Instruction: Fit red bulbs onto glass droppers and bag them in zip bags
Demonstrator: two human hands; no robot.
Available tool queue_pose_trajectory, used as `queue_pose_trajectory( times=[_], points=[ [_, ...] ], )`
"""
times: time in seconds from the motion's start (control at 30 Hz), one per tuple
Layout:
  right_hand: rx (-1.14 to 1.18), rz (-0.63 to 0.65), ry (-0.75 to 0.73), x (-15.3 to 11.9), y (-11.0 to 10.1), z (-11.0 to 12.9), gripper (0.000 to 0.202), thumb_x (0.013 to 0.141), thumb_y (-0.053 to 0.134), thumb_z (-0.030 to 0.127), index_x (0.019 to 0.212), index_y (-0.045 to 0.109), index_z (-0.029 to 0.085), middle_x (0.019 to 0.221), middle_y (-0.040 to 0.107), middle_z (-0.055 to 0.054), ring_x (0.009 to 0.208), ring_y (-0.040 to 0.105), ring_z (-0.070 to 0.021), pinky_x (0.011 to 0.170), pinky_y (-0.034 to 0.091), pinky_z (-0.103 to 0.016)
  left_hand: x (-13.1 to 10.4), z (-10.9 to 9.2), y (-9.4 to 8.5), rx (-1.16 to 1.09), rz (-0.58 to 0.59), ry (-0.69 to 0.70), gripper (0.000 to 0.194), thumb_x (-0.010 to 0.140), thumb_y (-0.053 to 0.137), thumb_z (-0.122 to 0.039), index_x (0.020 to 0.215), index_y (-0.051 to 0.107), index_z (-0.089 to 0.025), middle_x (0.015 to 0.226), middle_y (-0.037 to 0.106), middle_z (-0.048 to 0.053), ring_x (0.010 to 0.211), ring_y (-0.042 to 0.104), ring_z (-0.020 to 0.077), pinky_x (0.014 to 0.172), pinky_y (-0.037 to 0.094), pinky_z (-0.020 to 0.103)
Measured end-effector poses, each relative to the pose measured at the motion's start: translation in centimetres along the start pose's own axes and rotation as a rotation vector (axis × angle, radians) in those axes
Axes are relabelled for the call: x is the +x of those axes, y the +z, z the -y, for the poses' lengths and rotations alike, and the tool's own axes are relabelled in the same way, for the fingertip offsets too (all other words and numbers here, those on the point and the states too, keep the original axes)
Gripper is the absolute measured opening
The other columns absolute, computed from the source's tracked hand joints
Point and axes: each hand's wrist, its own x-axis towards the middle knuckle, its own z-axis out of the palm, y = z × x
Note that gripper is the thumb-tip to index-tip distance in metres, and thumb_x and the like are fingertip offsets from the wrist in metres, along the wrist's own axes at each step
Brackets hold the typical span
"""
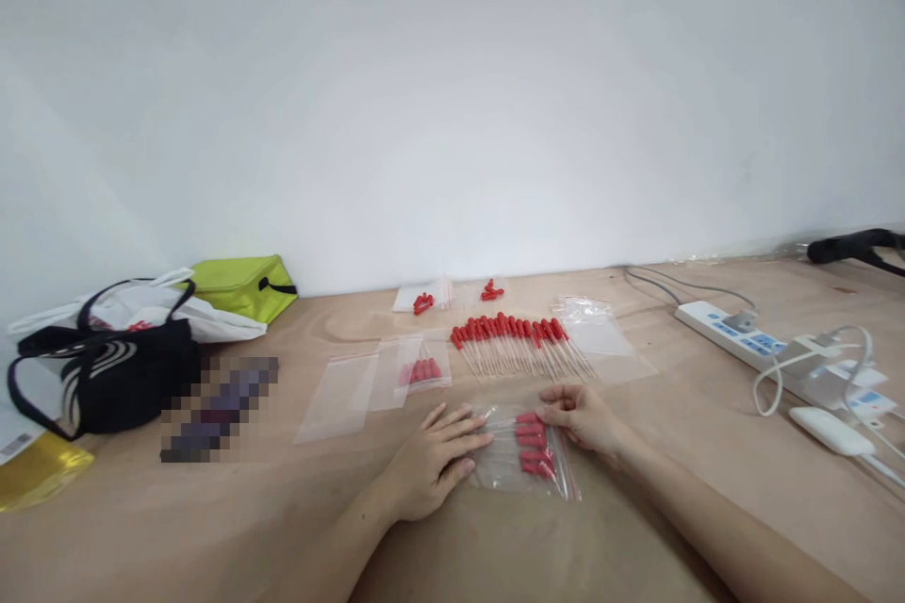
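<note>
In front of me a clear zip bag [501, 471] lies flat, holding several droppers with red rubber bulbs [532, 441], the bulbs toward the zip end on the right. My left hand [435, 457] lies flat with fingers stretched, its fingertips on the bag's left edge. At the upper right corner, my right hand [581, 416] has thumb and forefinger closed on the bag beside the top bulb. Just beyond, a row of loose red-bulbed droppers [519, 334] lies side by side. Another bag with red bulbs [424, 369] lies left of that row.
Flat zip bags [339, 391] lie to the left, others [600, 344] to the right. Small red bulbs [422, 303] sit near the wall. A power strip [742, 339] with cables and a white adapter [830, 431] occupies the right; a black bag [134, 377] and green bag [244, 287] the left.
</note>
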Motion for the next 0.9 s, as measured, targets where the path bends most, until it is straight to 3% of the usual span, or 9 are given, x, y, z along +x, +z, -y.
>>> queue_pose_trajectory(
  times=[0.13,0.23,0.33,0.47,0.6,0.73,0.83,0.9],
  points=[
    [-0.048,0.216,-0.040,-0.5,-0.1,0.3,0.035,0.051,0.071,0.045,0.056,0.054,0.015,0.040,0.046,0.006,0.035,0.032,-0.0030,0.035,0.020,-0.018,-0.1,0.1,0.3,0.004,-0.070,-0.020,0.037,0.083,0.047,-0.025,0.119,0.049,-0.032,0.137,0.036,0.001,0.126,0.030,0.0226,0.102,0.025,0.047],
    [-0.098,0.240,-0.072,-0.9,-0.7,0.0,0.039,0.056,0.066,0.053,0.059,0.050,0.017,0.037,0.042,0.008,0.033,0.029,-0.0036,0.034,0.017,-0.018,-0.3,1.0,0.4,0.058,-0.377,-0.133,0.032,0.082,0.047,-0.027,0.114,0.054,-0.028,0.133,0.041,0.004,0.123,0.035,0.0230,0.100,0.031,0.044],
    [-0.110,0.239,-0.124,-1.1,-1.1,-0.4,0.043,0.060,0.060,0.059,0.063,0.046,0.018,0.039,0.042,0.008,0.033,0.033,-0.0048,0.033,0.017,-0.017,-0.8,2.9,0.1,0.231,-0.639,-0.298,0.034,0.080,0.046,-0.025,0.113,0.053,-0.027,0.125,0.050,0.005,0.120,0.038,0.0240,0.101,0.025,0.048],
    [-0.011,0.259,-0.183,-1.2,-0.9,-0.2,0.044,0.063,0.058,0.060,0.065,0.043,0.019,0.045,0.047,0.007,0.037,0.037,-0.0053,0.035,0.022,-0.017,-1.8,5.9,-0.4,0.325,-0.583,-0.485,0.047,0.073,0.051,-0.022,0.120,0.048,-0.022,0.128,0.046,0.009,0.123,0.033,0.0284,0.101,0.022,0.053],
    [0.133,0.237,-0.215,-0.5,0.0,0.9,0.042,0.062,0.062,0.056,0.064,0.043,0.019,0.045,0.048,0.007,0.037,0.038,-0.0051,0.035,0.025,-0.017,-2.2,7.9,-0.4,0.213,-0.582,-0.559,0.037,0.077,0.047,-0.026,0.112,0.055,-0.019,0.127,0.048,0.010,0.116,0.044,0.0258,0.097,0.035,0.044],
    [0.299,0.135,-0.218,1.2,2.9,2.2,0.040,0.059,0.066,0.052,0.064,0.046,0.018,0.047,0.051,0.006,0.039,0.044,-0.0064,0.036,0.031,-0.017,-1.9,8.5,-0.6,0.053,-0.687,-0.612,0.031,0.080,0.041,-0.030,0.096,0.064,-0.016,0.114,0.059,0.010,0.106,0.054,0.0244,0.093,0.041,0.039],
    [0.449,0.000,-0.140,3.0,6.7,2.8,0.033,0.058,0.070,0.043,0.064,0.048,0.018,0.051,0.053,0.004,0.045,0.050,-0.0084,0.036,0.035,-0.018,-1.8,8.3,-0.9,-0.137,-0.833,-0.685,0.034,0.082,0.038,-0.032,0.095,0.064,-0.014,0.107,0.062,0.011,0.105,0.055,0.0249,0.093,0.041,0.040],
    [0.509,-0.088,-0.060,4.2,9.5,3.0,0.024,0.066,0.064,0.036,0.065,0.047,0.019,0.053,0.054,0.003,0.045,0.052,-0.0090,0.037,0.038,-0.019,-1.8,8.1,-0.9,-0.249,-0.945,-0.721,0.034,0.083,0.037,-0.032,0.097,0.062,-0.014,0.107,0.063,0.011,0.105,0.055,0.0246,0.093,0.040,0.041]
  ],
)
